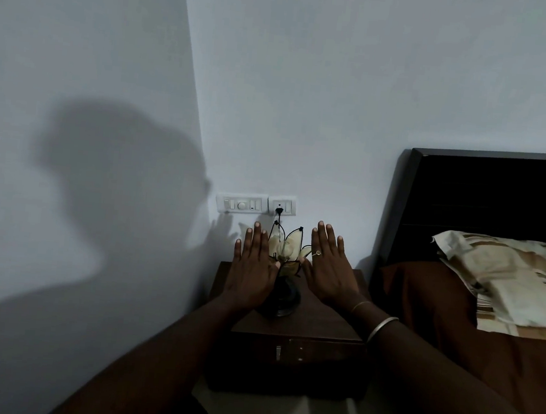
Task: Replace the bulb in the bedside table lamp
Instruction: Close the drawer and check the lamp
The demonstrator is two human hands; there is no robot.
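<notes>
Left hand (252,271) is reaching forward, palm down, fingers straight and together, fully flat and gripping nothing. Right hand (328,272) is doing the same on the other side: palm down, fingers extended and slightly fanned, holding nothing. It is wearing a ring with a small stone (317,253) on one finger; a thin bangle (360,306) and a wider pale bangle (381,327) are sitting at the wrist.

Between the two hands is standing the small bedside lamp with pale petal-shaped glass panels in black wire framing (285,251), on a dark rounded base (281,299). The left thumb is lying just beside the petals, and the left palm is overlapping the base's left edge in this view; actual contact cannot be told. The right thumb is near the petals on the opposite side. The lamp is unlit, and the bulb itself cannot be made out among the petals in the dim light.

The lamp is resting on a dark brown wooden bedside table (320,325) with a drawer front carrying a small metal handle (278,353). A black cord (276,222) is running from the lamp up to a plug in the white wall socket plate (282,205); a second white switch plate with a round dial (241,203) is sitting just left of it.

To the right, a bed with a dark headboard (486,194), a brown sheet (438,309) and a striped cream pillow (511,283) is lying beside the table. The hands are casting shadows on the pale wall (309,93).
</notes>
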